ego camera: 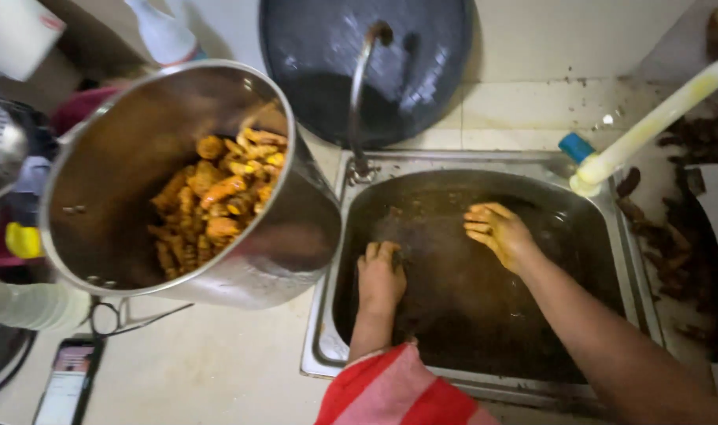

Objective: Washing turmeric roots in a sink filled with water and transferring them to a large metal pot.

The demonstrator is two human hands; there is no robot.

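Both hands are down in the rectangular stainless-steel sink point(334, 260), which is full of dark, muddy brown water point(469, 307). The sink's long side runs left to right across the counter, and the hands sit in its far half, the left hand towards the left wall and the right hand nearer the middle.

The left hand point(380, 275) lies palm down at the water's surface with its fingers curled and drawn together; it may be gripping something small and dark at the fingertips, but I cannot tell through the murk. The right hand point(498, 230) is stained yellow-orange, its fingers loosely spread and slightly bent, pointing left, resting on or just breaking the surface. It holds nothing I can see.

To the left of the sink, touching its left rim, stands a large, shiny steel pot point(178, 181) tilted towards the viewer, holding a heap of orange-yellow knobbly roots point(217, 197). The left hand is the nearer one to it. A curved metal tap point(360, 86) rises at the sink's far left corner, and a dark round pan lid point(367, 55) leans against the far wall behind it.
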